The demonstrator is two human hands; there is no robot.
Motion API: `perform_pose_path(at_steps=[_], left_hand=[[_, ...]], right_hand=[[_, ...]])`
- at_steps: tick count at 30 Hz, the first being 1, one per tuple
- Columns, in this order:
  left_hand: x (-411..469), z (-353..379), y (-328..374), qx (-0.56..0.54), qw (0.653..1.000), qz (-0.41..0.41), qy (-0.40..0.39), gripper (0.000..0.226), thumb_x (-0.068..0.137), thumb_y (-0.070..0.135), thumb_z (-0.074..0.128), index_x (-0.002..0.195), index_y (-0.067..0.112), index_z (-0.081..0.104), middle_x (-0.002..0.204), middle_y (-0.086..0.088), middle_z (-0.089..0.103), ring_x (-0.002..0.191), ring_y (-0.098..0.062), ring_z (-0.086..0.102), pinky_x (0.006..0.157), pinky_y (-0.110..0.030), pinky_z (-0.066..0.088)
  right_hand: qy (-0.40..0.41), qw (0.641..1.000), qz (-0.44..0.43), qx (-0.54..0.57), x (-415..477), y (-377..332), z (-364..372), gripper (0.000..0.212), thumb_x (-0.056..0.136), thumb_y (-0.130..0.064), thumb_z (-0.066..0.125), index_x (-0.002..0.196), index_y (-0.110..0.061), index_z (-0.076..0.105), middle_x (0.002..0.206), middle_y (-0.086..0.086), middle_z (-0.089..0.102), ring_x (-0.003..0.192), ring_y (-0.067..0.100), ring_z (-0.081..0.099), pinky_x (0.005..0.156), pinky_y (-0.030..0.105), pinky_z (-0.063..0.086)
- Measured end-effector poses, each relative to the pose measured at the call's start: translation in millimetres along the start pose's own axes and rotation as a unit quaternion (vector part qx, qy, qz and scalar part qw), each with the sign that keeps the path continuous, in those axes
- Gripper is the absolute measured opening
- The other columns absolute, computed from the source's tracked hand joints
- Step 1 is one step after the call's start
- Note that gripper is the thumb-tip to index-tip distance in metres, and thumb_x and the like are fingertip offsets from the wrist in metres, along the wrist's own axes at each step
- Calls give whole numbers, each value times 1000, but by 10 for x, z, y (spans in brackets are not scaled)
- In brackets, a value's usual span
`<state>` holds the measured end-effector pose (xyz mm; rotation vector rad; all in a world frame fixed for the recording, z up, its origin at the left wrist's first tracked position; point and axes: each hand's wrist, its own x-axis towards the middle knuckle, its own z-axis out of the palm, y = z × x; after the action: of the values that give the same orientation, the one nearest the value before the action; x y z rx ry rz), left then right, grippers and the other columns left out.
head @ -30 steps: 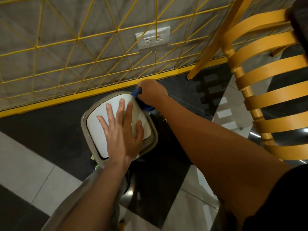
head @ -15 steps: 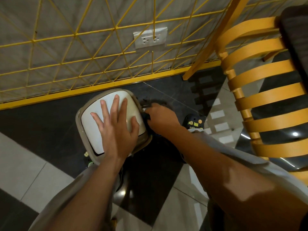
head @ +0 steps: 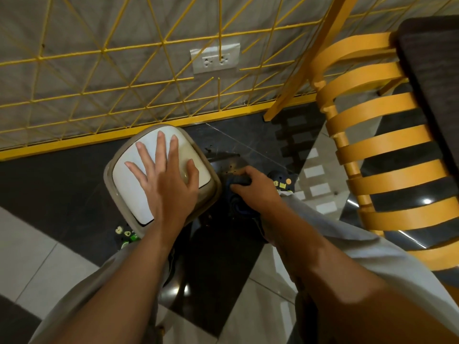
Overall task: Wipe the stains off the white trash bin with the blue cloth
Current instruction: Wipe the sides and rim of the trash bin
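Presently: wiping step in hand, apparently on the bin's side wall rather than its top; bin stands on the dark floor tile, at roughly 9 o'clock of frame centre, just in front of the yellow grille; left hand lies flat on the white lid, fingers straight and spread, steadying; right hand at the bin's 3 o'clock, fingers curled round the bunched blue cloth; cloth against or just beside the right wall, contact not resolvable from above; stains on that wall hidden; dark specks on the tile at the bin's 2 o'clock.

Judgement: next move calls for firm strokes along that wall, lid hand bracing against tipping or sliding; slatted chair at 3 o'clock, well apart; wall socket at 12 o'clock.
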<state>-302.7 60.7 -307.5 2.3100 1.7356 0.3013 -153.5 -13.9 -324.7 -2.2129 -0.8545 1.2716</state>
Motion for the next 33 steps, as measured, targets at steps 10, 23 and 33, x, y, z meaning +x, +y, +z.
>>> perform_pose_path(at_steps=[10, 23, 33], left_hand=[[-3, 15, 22, 7, 1000, -6, 2, 51, 90, 28, 45, 140, 15, 38, 152, -9, 28, 141, -42, 12, 109, -63, 3], [2, 30, 2, 17, 1000, -8, 5, 52, 90, 34, 42, 139, 18, 40, 152, -7, 28, 141, -39, 15, 110, -62, 6], [-14, 44, -24, 16, 1000, 0, 3, 53, 90, 35, 36, 141, 17, 38, 153, -7, 27, 141, -40, 13, 110, -62, 6]], right_hand=[[42, 997, -7, -60, -68, -113, 273, 16, 85, -30, 60, 98, -21, 63, 88, 0, 63, 72, 12, 56, 59, 23, 43], [124, 981, -69, -133, -282, -121, 406, 22, 89, -23, 54, 110, -17, 61, 108, 3, 60, 88, 16, 59, 68, 23, 45], [102, 973, -84, -189, -441, -62, 644, 20, 90, -24, 52, 106, -18, 61, 99, 2, 58, 74, 13, 53, 57, 22, 38]])
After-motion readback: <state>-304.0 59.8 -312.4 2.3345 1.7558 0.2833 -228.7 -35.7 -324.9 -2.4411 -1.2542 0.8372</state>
